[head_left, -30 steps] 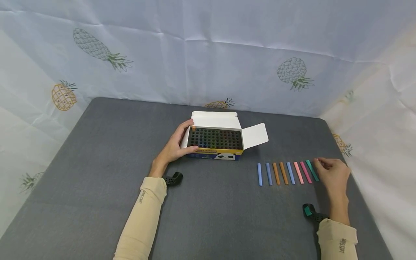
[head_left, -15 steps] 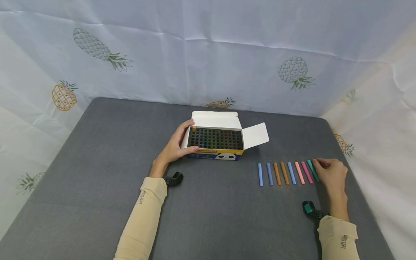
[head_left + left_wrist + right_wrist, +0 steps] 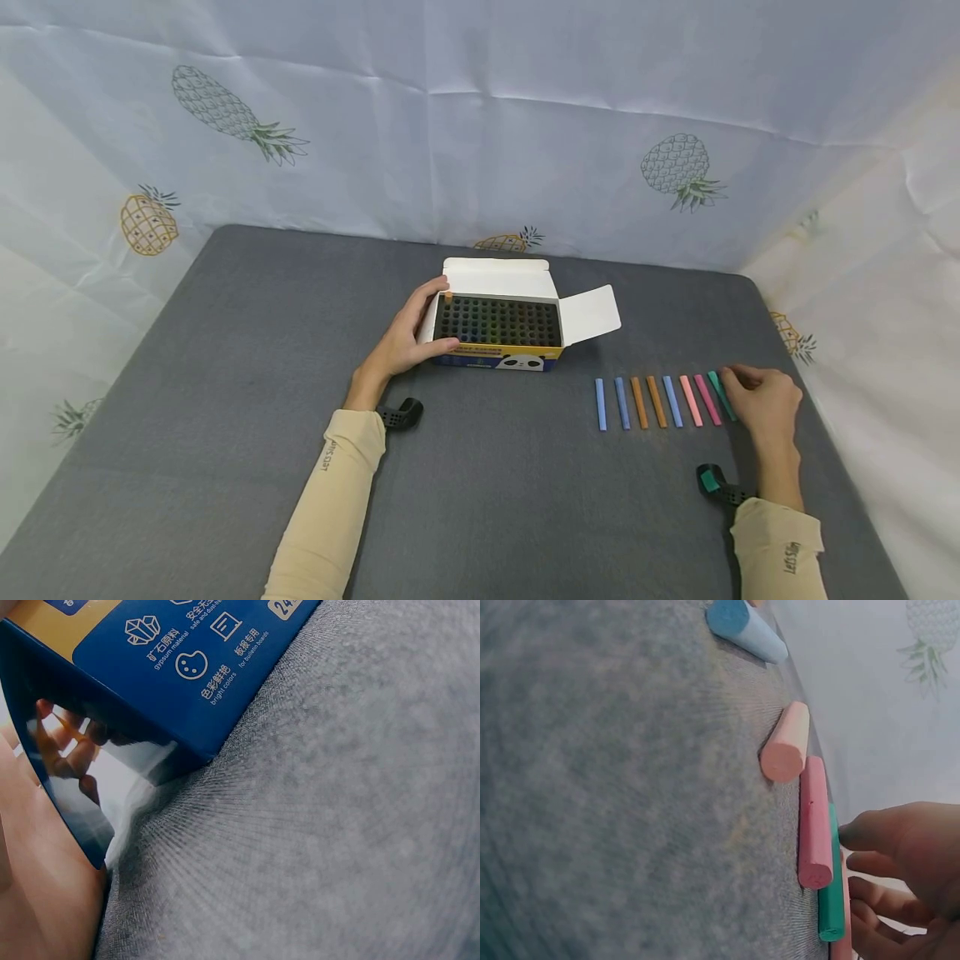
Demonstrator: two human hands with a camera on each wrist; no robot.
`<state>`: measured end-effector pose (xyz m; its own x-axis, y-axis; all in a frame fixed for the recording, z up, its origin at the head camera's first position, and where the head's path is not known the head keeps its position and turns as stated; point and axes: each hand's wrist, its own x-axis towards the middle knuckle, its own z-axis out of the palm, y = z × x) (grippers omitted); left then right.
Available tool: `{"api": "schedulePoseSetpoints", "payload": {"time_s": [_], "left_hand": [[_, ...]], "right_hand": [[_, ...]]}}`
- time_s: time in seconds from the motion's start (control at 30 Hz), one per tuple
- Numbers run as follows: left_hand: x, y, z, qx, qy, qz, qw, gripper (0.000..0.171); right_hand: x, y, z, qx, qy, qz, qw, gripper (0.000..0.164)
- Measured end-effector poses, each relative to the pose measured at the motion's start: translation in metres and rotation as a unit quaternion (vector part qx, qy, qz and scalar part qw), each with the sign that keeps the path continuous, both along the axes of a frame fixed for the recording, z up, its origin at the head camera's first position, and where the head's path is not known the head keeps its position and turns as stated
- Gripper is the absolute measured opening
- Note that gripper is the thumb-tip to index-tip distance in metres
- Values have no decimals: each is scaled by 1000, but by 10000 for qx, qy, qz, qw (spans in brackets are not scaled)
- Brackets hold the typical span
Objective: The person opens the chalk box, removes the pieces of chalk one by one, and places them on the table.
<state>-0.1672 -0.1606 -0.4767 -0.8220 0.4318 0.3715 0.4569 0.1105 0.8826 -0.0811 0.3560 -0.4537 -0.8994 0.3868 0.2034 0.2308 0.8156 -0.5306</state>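
Note:
My left hand (image 3: 401,337) grips the left end of a blue and yellow chalk box (image 3: 517,360), thumb along the front edge and fingers behind. The box's lid stands open, showing a dark holed insert (image 3: 498,321) with one orange stick (image 3: 448,297) at its back left corner. To the right my right hand (image 3: 768,404) pinches a reddish chalk stick (image 3: 841,946) with thumb and fingertips, low at the table; the head view hides this stick behind the hand. Just left of it lies a green chalk stick (image 3: 722,395), then a dark pink one (image 3: 707,399) and a light pink one (image 3: 691,401).
Further left the row goes on with blue (image 3: 672,402) and brown-orange chalk sticks (image 3: 639,403), all on the grey tabletop (image 3: 510,500). The box's white side flap (image 3: 590,315) sticks out to the right. A pineapple-print cloth (image 3: 525,167) hangs behind the table.
The right hand has shifted slightly left, closer to the green chalk stick, over the last second. The left hand and the box stay in place.

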Motion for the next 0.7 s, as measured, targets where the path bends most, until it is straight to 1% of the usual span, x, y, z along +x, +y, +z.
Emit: {"api": "schedulePoseSetpoints", "payload": {"time_s": [0.07,0.2,0.3,0.37,0.43,0.53,0.7], "left_hand": [[0,0,0,4,7,-5,10000,86],[0,1,-1,-1,-7,7,10000,86],[0,1,0,-3,-38,-5,10000,87],[0,1,0,-3,-42,-7,10000,87],[0,1,0,15,-73,-5,10000,87],[-1,0,1,12,-73,15,10000,87],[-1,-1,0,-43,-95,51,9999,87]], "right_hand": [[0,-1,2,-88,54,-130,9999,37],[0,-4,5,-146,401,-324,9986,37],[-2,-8,9,-226,926,-344,9949,33],[-3,-12,14,-406,1303,-293,9902,30],[-4,-18,21,-627,1685,-211,9835,29],[-7,-29,34,-923,2051,-147,9743,28],[-15,-51,53,-1305,2442,85,9609,26]]}}
